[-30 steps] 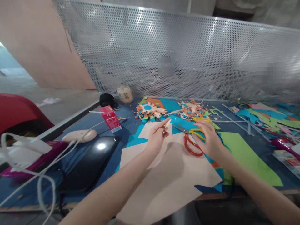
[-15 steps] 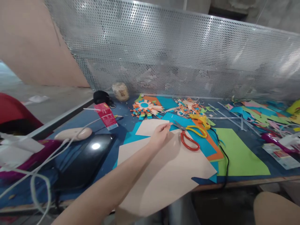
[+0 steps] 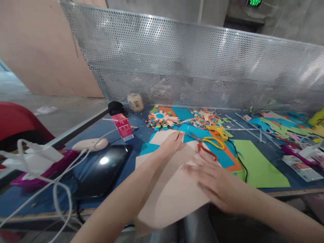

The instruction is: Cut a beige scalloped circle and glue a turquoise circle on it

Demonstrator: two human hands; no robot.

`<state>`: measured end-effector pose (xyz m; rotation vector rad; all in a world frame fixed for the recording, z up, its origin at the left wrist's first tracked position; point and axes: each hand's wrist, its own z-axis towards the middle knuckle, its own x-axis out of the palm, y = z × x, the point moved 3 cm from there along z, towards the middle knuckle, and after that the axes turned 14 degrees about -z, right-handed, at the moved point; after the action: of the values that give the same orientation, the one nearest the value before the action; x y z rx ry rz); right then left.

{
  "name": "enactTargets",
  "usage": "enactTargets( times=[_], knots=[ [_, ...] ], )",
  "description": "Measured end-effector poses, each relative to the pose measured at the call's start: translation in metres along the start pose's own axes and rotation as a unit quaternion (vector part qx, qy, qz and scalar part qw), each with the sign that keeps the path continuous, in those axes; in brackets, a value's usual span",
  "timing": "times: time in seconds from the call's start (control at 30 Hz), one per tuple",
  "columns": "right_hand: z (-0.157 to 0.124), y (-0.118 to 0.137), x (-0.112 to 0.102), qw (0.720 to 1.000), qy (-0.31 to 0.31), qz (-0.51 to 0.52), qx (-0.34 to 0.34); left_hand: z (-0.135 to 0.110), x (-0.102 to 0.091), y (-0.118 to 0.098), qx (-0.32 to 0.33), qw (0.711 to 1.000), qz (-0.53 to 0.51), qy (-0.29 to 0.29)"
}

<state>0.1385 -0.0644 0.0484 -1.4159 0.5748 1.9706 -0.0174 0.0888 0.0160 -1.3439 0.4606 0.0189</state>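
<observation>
A large cream sheet of paper (image 3: 172,189) lies over other papers at the table's front and hangs past the edge. My left hand (image 3: 173,141) is closed, its fingers pinched at the far edge of this sheet. Over the sheet's right side is my right hand (image 3: 215,182), fingers stretched out and somewhat blurred; whether it presses on the paper I cannot tell. Scissors (image 3: 202,140) with one yellow and one red handle lie partly open just beyond it. Blue sheets (image 3: 149,148) and an orange sheet (image 3: 231,162) show from underneath.
Behind are a fringed paper flower (image 3: 160,118), paper scraps (image 3: 206,118) and a yellow glue gun (image 3: 219,131) with a black cord. A green sheet (image 3: 260,168) lies right. Leftward are a dark tablet (image 3: 103,172), a pink box (image 3: 123,126) and white cables (image 3: 59,199).
My right hand has come in from the lower right over the cream sheet. My left hand stays at the sheet's far edge. The view has shifted slightly.
</observation>
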Motion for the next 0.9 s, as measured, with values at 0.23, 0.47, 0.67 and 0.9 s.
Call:
enactTargets(
  times=[0.23,0.47,0.67,0.9],
  knots=[
    [-0.018,-0.046,0.017,0.969,0.047,-0.228,0.08,0.005,0.001,0.003,0.01,0.984,0.17,0.05],
    [-0.028,-0.062,0.018,0.949,0.083,-0.27,0.14,0.0,0.002,-0.004,0.022,0.962,0.261,0.074],
    [-0.018,-0.08,0.016,0.931,0.077,-0.263,0.241,-0.004,0.0,-0.013,0.02,0.947,0.306,0.098],
    [-0.014,-0.073,0.025,0.903,0.115,-0.16,0.383,-0.032,-0.014,-0.042,-0.049,0.926,0.343,0.152]
  ],
)
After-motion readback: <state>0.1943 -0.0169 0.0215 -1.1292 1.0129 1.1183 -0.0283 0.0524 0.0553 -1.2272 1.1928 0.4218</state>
